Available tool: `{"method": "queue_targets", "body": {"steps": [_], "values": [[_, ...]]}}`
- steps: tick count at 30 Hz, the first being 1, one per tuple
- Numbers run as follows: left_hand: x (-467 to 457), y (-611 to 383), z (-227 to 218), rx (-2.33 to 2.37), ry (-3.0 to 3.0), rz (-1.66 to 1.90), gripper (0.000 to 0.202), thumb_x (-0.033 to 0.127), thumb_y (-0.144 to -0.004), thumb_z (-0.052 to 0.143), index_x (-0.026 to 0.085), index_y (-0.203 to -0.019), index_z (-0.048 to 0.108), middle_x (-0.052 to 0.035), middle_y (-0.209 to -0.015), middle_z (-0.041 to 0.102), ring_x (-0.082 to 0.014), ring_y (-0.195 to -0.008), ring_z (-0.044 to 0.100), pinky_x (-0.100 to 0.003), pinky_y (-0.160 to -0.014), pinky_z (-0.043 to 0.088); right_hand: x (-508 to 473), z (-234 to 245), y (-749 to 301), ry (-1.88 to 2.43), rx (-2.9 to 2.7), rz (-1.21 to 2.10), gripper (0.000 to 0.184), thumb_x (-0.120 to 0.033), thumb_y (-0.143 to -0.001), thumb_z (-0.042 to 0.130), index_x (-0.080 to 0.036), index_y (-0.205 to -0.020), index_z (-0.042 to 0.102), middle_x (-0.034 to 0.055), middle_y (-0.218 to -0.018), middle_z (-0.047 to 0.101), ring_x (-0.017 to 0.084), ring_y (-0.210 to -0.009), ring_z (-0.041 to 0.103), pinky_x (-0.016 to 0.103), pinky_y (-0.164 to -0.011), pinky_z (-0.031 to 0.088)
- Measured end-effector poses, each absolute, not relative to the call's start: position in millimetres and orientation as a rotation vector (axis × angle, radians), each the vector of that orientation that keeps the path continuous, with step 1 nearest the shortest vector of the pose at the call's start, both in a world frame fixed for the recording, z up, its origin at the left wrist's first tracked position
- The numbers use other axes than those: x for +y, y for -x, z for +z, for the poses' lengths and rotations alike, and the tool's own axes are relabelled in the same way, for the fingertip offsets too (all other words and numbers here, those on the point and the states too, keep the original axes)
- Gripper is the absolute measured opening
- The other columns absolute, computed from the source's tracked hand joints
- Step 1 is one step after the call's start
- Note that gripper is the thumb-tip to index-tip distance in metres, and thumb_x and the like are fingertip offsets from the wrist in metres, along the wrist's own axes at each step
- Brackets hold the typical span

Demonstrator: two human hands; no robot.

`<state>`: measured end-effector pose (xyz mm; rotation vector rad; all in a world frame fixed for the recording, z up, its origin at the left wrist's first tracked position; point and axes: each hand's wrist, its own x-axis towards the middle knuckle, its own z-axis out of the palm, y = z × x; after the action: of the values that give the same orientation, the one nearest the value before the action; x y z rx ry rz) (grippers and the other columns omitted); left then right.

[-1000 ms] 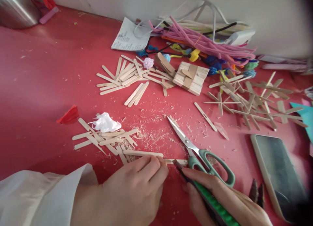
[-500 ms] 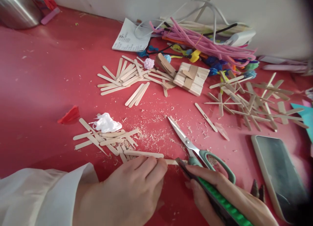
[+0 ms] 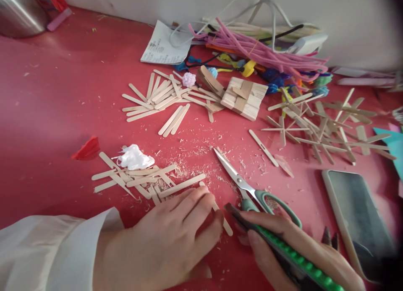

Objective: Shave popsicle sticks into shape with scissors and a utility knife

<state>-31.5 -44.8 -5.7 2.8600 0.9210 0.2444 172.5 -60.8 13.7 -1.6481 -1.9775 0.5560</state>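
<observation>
My left hand (image 3: 176, 230), in a white sleeve, is low over the table with its fingers curled around a wooden craft stick (image 3: 228, 226). Both ends of that stick stick out past the fingers, slanting down to the right. My right hand (image 3: 283, 236) grips a green and black utility knife (image 3: 292, 247), its dark tip pointing up-left, close to the stick but apart from it. Another craft stick (image 3: 182, 185) lies just beyond my left fingers. Open scissors (image 3: 241, 182) with green handles lie in front of my right hand.
Wood shavings (image 3: 195, 161) are scattered mid-table. White fluffy material (image 3: 135, 157) sits on loose sticks at left. Farther back are a bound stick bundle (image 3: 253, 102) and pink pipe cleaners (image 3: 245, 48). Joined sticks (image 3: 324, 127) and a phone (image 3: 359, 219) are on the right.
The stick under my left hand has turned from lying level to slanting down-right. My left fingers have spread a little, and the knife tip has come off the stick. The stick beyond has tilted.
</observation>
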Motion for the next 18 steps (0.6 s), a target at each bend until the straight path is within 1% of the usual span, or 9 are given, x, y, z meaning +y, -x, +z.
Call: {"method": "queue_targets", "body": {"steps": [2, 4, 6, 8, 13, 18], "values": [[-44.5, 32.5, -5.1, 0.866, -2.809, 0.180, 0.053, 0.050, -0.090, 0.033, 0.016, -0.129, 0.042, -0.0141, -0.133, 0.044, -0.0299, -0.124, 0.039, -0.041, -0.102, 0.028, -60.4, 12.6, -172.4, 1.630, -1.991, 0.563, 0.015, -0.025, -0.081, 0.048, -0.028, -0.089, 0.060, -0.0065, -0.059, 0.067, 0.011, -0.047, 0.064, 0.017, -0.054, 0.053], [-43.5, 33.8, -5.2, 0.805, -2.763, 0.141, 0.060, 0.057, -0.088, 0.032, 0.016, -0.130, 0.040, -0.0158, -0.137, 0.039, -0.0318, -0.128, 0.035, -0.043, -0.104, 0.028, -60.3, 11.2, -172.3, 1.614, -2.013, 0.571, 0.015, -0.025, -0.081, 0.048, -0.028, -0.089, 0.059, -0.0065, -0.059, 0.067, 0.010, -0.046, 0.063, 0.016, -0.054, 0.052], [-41.5, 35.0, -5.5, 0.764, -2.737, 0.136, 0.064, 0.060, -0.086, 0.034, 0.015, -0.130, 0.040, -0.0177, -0.140, 0.034, -0.0334, -0.131, 0.030, -0.045, -0.106, 0.026, -60.3, 10.1, -172.3, 1.594, -2.029, 0.571, 0.014, -0.023, -0.081, 0.048, -0.028, -0.089, 0.059, -0.0066, -0.061, 0.067, 0.009, -0.046, 0.063, 0.015, -0.054, 0.052], [-38.9, 35.7, -5.7, 0.739, -2.722, 0.151, 0.067, 0.062, -0.083, 0.037, 0.014, -0.129, 0.041, -0.0196, -0.141, 0.033, -0.0343, -0.133, 0.026, -0.045, -0.106, 0.025, -60.4, 9.8, -172.3, 1.598, -2.040, 0.557, 0.014, -0.024, -0.081, 0.048, -0.027, -0.088, 0.059, -0.0064, -0.061, 0.067, 0.009, -0.047, 0.063, 0.015, -0.054, 0.052], [-36.3, 35.9, -6.1, 0.722, -2.679, 0.200, 0.066, 0.061, -0.080, 0.046, 0.012, -0.126, 0.043, -0.0223, -0.141, 0.032, -0.0337, -0.134, 0.023, -0.045, -0.106, 0.026, -60.5, 12.1, -170.9, 1.665, -2.065, 0.526, 0.018, -0.027, -0.083, 0.045, -0.025, -0.085, 0.062, -0.0019, -0.064, 0.069, 0.012, -0.049, 0.065, 0.018, -0.055, 0.053], [-37.7, 36.9, -7.0, 0.734, -2.660, 0.179, 0.067, 0.057, -0.076, 0.056, 0.015, -0.126, 0.042, -0.0217, -0.145, 0.026, -0.0332, -0.136, 0.019, -0.046, -0.107, 0.026, -59.4, 12.2, -171.5, 1.638, -2.051, 0.532, 0.015, -0.025, -0.081, 0.047, -0.026, -0.086, 0.062, -0.0040, -0.059, 0.067, 0.011, -0.045, 0.063, 0.017, -0.055, 0.053]]}}
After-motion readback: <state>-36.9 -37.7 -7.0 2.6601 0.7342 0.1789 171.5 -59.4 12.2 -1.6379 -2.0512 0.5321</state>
